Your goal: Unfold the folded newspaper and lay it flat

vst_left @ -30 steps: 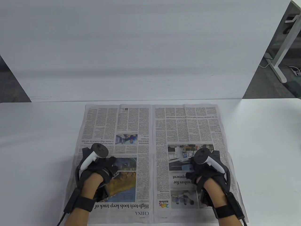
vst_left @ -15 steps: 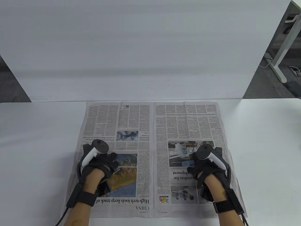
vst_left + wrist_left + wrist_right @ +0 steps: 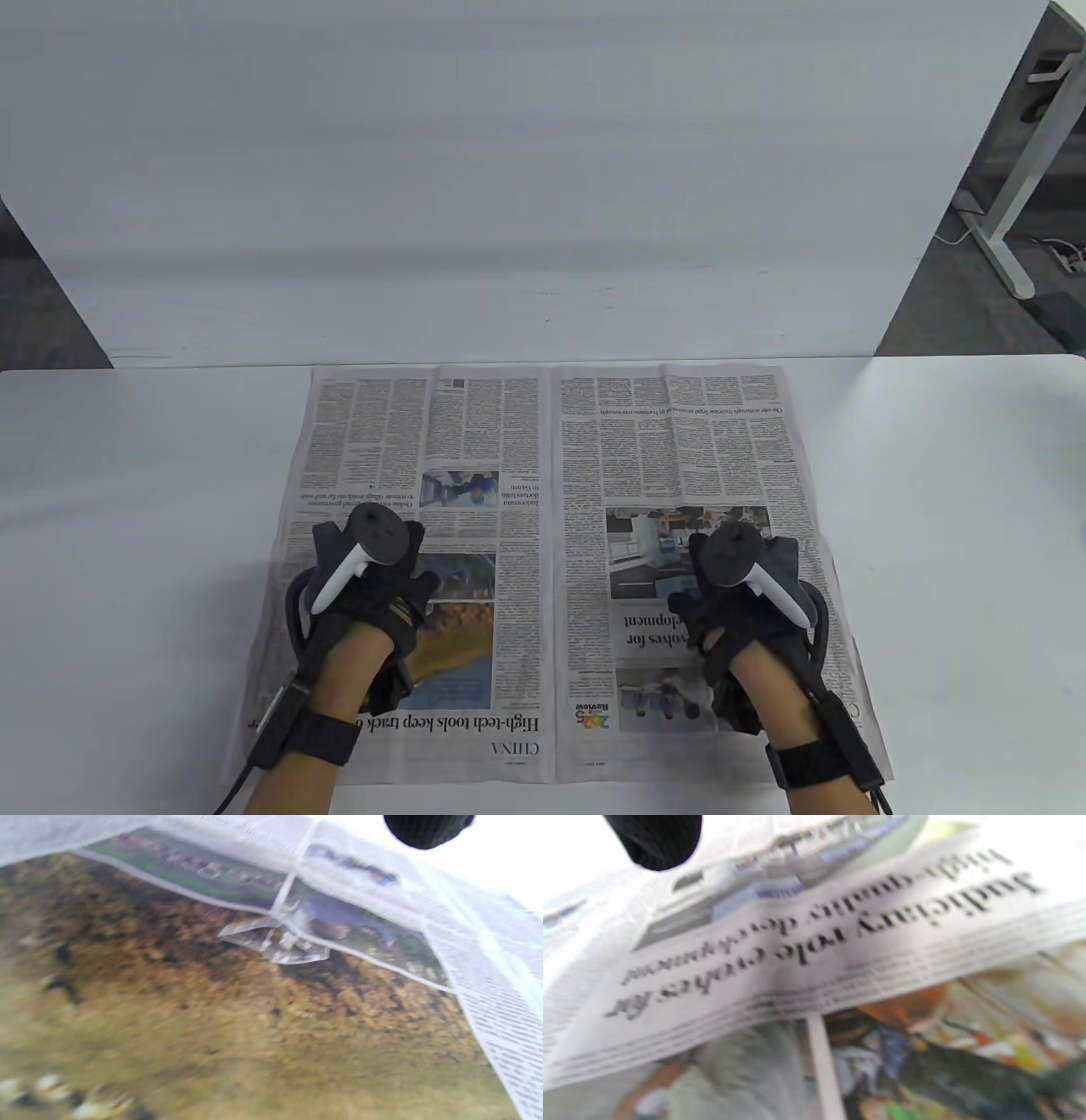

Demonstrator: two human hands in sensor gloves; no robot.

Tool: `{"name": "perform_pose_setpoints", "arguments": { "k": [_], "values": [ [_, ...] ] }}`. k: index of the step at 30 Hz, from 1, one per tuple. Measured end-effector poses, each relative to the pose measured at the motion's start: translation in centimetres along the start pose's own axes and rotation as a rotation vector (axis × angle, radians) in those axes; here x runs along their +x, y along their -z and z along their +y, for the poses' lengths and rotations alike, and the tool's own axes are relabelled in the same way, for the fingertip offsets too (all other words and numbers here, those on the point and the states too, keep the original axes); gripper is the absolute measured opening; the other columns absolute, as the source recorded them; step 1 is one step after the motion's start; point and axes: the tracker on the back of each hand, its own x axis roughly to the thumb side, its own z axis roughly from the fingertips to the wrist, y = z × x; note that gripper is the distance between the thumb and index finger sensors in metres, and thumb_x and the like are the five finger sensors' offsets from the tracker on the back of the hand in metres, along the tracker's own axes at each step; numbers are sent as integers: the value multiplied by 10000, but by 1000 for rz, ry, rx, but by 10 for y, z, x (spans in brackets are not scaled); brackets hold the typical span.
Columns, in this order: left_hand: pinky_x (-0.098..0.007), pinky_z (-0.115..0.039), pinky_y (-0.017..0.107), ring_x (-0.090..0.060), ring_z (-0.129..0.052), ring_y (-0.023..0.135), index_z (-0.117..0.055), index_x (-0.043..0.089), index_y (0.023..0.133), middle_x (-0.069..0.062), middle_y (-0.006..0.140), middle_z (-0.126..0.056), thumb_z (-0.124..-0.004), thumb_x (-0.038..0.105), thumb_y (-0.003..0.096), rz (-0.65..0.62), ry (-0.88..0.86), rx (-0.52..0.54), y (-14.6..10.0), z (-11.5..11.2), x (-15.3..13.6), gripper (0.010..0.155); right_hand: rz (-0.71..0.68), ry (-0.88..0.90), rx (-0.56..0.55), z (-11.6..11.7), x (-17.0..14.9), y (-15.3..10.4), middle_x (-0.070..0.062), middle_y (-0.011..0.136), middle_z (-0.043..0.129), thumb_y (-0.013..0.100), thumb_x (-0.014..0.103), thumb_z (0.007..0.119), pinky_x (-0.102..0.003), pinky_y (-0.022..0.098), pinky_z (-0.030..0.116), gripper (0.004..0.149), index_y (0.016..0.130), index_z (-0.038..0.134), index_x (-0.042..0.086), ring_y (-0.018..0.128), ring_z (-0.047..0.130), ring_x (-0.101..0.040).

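Note:
The newspaper lies opened as a two-page spread on the white table, its centre crease running away from me. My left hand rests palm down on the left page, over a colour photo. My right hand rests palm down on the right page, beside a headline. Neither hand grips the paper. The left wrist view shows the brown photo close up and one gloved fingertip. The right wrist view shows the headline, a slight ridge in the paper, and one fingertip.
A white backboard stands upright along the table's far edge, just behind the paper. A white desk leg and cables are on the floor at the far right. Bare table lies on both sides of the paper.
The newspaper has slid a little away from me, its far edge nearer the backboard and its near edge now in view. Both hands moved with it; the left hand shifted slightly right.

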Motion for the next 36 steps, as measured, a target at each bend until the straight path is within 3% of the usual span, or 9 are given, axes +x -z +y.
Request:
{"name": "perform_pose_setpoints", "arguments": {
  "k": [5, 9, 12, 18, 36],
  "values": [
    [-716, -353, 726, -502, -126, 1060, -217, 409, 1043, -72, 1136, -58, -649, 516, 458, -119, 148, 259, -22, 0, 35, 735, -85, -61, -277, -5, 30, -19, -25, 1151, 101, 457, 534, 696, -802, 599, 171, 763, 1053, 267, 324, 1015, 32, -465],
    [-727, -355, 723, -524, -165, 1066, -228, 402, 1049, -89, 1151, -105, -655, 538, 451, -224, 156, 360, -36, -3, 54, 747, -218, -38, -343, 2, 49, -30, -8, 1169, 169, 444, 532, 709, -795, 631, 213, 751, 1052, 311, 342, 1052, 107, -444],
    [-748, -326, 717, -543, -110, 1049, -203, 416, 1048, -84, 1148, -65, -652, 586, 438, -253, 184, 353, -41, -6, 62, 776, -283, -71, -321, 8, 58, -33, 13, 1173, 166, 433, 547, 726, -797, 634, 193, 766, 1050, 311, 362, 1058, 88, -431],
    [-764, -299, 712, -546, -45, 1035, -114, 422, 1038, -80, 1128, 21, -610, 645, 435, -247, 224, 246, -44, -12, 70, 812, -284, -142, -289, 12, 63, -34, -49, 1148, 20, 404, 625, 759, -838, 590, 185, 886, 1047, 202, 376, 1009, -6, -499],
    [-765, -250, 710, -521, -23, 1038, -114, 417, 1036, -71, 1124, 27, -609, 628, 440, -210, 215, 222, -39, -14, 60, 803, -262, -132, -230, 14, 61, -35, -73, 1147, 43, 421, 603, 741, -835, 580, 184, 855, 1054, 225, 347, 1004, 9, -503]
  ]
}}
